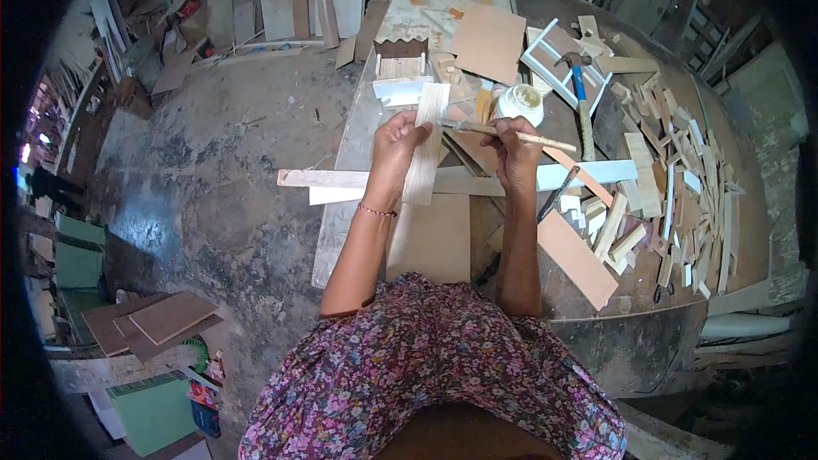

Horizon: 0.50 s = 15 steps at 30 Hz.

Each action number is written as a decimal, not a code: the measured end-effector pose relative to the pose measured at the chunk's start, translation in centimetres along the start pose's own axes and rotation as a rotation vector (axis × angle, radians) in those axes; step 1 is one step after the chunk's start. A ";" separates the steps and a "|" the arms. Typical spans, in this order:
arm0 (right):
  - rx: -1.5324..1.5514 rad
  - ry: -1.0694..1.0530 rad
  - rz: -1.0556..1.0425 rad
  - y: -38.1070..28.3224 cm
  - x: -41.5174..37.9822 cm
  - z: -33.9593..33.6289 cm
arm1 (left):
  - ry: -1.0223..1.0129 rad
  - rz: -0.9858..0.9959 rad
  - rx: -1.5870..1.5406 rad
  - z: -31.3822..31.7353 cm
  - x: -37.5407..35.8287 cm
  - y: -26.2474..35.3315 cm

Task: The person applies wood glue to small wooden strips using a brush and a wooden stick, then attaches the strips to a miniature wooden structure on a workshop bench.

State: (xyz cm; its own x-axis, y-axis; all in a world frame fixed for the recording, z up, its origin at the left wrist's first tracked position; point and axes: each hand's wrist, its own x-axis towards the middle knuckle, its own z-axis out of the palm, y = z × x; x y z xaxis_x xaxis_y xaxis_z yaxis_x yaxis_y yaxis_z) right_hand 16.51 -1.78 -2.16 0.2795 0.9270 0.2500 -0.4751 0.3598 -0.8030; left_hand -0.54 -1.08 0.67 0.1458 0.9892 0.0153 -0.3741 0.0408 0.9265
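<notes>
My left hand (395, 146) is closed on a pale, flat wooden strip (422, 172), held upright over the table with the thumb on its face. In my right hand (515, 152) a slim brush (547, 143) with a light wooden handle is pinched between the fingers. Its tip points left, right at the strip's edge. Just beyond my right hand stands an open white jar (521, 103) with pale, cream-coloured stuff in it. A small wooden piece with a wavy top edge (400, 58) sits past my left hand.
A hammer (581, 89) with a blue grip lies right of the jar, against a white frame (545, 68). Wood offcuts (682, 170) are heaped along the table's right side. A brown board (429, 238) lies below my hands. Brown panels (170, 319) rest at lower left.
</notes>
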 end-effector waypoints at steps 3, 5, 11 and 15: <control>0.031 -0.029 -0.004 -0.1 -0.3 0.1 | 0.016 0.007 0.010 -0.1 0.0 -0.1; 0.074 -0.029 -0.026 0.1 -0.2 0.0 | 0.013 0.008 0.006 -0.1 0.0 0.0; 0.052 0.002 -0.025 0.4 0.0 0.0 | -0.008 0.005 0.043 -0.3 0.1 -0.4; 0.036 -0.032 -0.017 0.4 -0.1 -0.1 | -0.006 0.009 0.042 -0.4 0.2 -0.5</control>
State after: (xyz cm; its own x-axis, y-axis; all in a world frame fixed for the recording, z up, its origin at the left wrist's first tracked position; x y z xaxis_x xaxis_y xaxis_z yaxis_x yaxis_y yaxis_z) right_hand 16.34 -1.74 -2.56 0.2616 0.9233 0.2813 -0.5006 0.3790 -0.7783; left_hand -0.70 -0.79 0.01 0.1481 0.9886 0.0258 -0.3363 0.0258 0.9414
